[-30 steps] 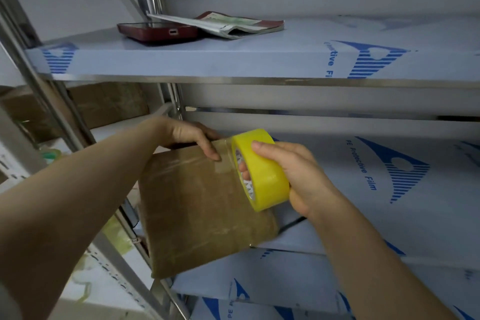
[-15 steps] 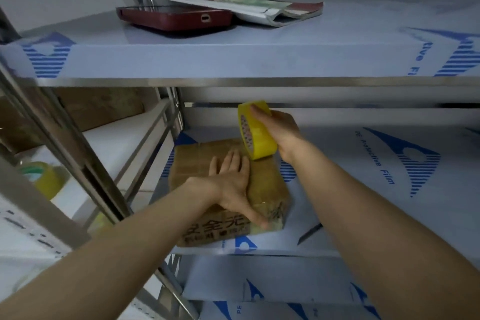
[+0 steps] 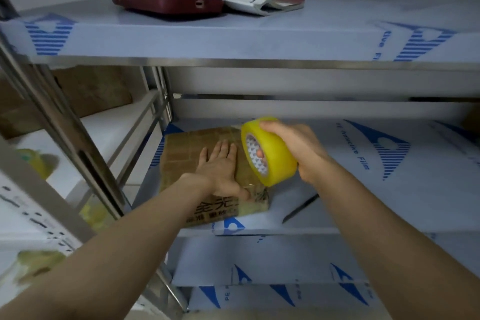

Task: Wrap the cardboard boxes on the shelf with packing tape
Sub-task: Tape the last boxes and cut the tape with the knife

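Your left hand is lying flat on top of the cardboard box just left of the frame's centre, its fingers straight and close together and its thumb reaching out toward the box's lower right corner. The box is sitting on the middle shelf, near that shelf's left end, with its printed front face pointing toward the bottom of the frame and glossy tape showing across its top. Your right hand is gripping the yellow tape roll at the centre of the frame: the fingers are curling over the roll's outer band, and a fingertip is showing inside the core. The roll is standing on edge and tilted, overlapping the box's right side just beside your left hand; whether it is touching the box cannot be told. A thin dark object, too small to identify, is lying on the shelf right of the box. On the upper shelf, toward the upper left of the frame, a red phone is lying flat with a booklet touching its right end. At the left edge, past the metal upright, a blurred yellow roll is sitting on a neighbouring shelf.
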Demonstrator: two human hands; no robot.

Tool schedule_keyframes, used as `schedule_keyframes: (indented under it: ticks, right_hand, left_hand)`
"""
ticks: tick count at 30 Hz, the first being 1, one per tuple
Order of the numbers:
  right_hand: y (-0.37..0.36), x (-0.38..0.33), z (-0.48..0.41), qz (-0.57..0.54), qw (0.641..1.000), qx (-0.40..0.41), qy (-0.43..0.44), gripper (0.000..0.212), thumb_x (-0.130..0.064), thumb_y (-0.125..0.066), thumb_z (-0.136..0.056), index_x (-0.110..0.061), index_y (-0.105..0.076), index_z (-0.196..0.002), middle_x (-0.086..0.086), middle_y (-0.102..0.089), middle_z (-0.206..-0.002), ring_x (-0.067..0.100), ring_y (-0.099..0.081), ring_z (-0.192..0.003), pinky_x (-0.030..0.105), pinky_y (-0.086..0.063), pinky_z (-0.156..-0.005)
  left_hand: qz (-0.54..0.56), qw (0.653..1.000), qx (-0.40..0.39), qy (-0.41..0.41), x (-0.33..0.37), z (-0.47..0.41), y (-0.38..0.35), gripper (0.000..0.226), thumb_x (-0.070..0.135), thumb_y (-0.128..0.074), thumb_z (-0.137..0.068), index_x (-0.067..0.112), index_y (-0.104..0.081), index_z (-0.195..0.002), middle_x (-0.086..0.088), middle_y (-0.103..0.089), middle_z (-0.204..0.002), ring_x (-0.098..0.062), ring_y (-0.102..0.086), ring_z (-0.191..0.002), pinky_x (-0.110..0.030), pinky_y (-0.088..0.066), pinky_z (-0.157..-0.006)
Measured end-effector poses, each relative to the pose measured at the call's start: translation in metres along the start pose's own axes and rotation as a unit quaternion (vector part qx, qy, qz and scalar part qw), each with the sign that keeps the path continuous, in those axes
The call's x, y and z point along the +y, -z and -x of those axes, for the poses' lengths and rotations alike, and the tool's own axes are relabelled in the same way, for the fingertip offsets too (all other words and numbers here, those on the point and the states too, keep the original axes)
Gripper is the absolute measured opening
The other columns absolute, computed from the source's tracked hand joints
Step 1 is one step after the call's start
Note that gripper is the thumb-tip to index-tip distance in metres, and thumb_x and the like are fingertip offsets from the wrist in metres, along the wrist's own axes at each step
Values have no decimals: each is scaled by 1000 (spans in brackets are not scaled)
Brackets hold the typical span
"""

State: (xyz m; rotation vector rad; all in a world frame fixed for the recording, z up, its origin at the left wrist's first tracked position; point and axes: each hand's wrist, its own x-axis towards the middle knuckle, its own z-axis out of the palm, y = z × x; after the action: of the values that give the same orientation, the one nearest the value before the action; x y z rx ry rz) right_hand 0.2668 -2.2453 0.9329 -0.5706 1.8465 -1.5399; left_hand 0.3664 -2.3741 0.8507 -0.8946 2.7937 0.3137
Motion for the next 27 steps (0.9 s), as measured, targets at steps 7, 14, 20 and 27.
schedule_keyframes:
  ticks: [7,14,20,27]
  right_hand:
    - [19,15,45,24,999,-37,21,26,-27,-66,-87,-8,-63,-70,0,-65,-48,9,-60,-40,16,-49,-43]
    - [28,51,63,138,989,-2,53,51,-53,-66,-78,-2,-64,-71,13,-70,-67,29,-70,-67,48,-58,-73]
    - [14,107,72,108,993,24,33,80,-77,-53,-56,-1,-64,-78,20,-67,-75,35,-67,-75,52,-55,-73]
    - [2,137,67,70,995,62,34,64,-73,-53,-56,-11,-57,-71,17,-64,-70,33,-65,-72,43,-53,-65]
  left_hand:
    - [-35,999,15,-18,5,6,-2,133,66,-69,-64,13,19,-149,-7,23,-157,-19,23,-144,-49,10,-117]
    - [-13,1000,-7,0,4,-4,4,132,64,-72,-63,16,15,-150,-4,18,-159,-17,18,-145,-47,8,-118]
    - [-12,1000,-28,0,4,-6,4,132,60,-72,-64,15,18,-149,-5,23,-157,-18,21,-144,-48,8,-117]
    - [109,993,-15,32,5,-20,38,85,67,-49,-80,22,-28,-148,-7,-26,-154,-27,-24,-141,-48,-18,-115]
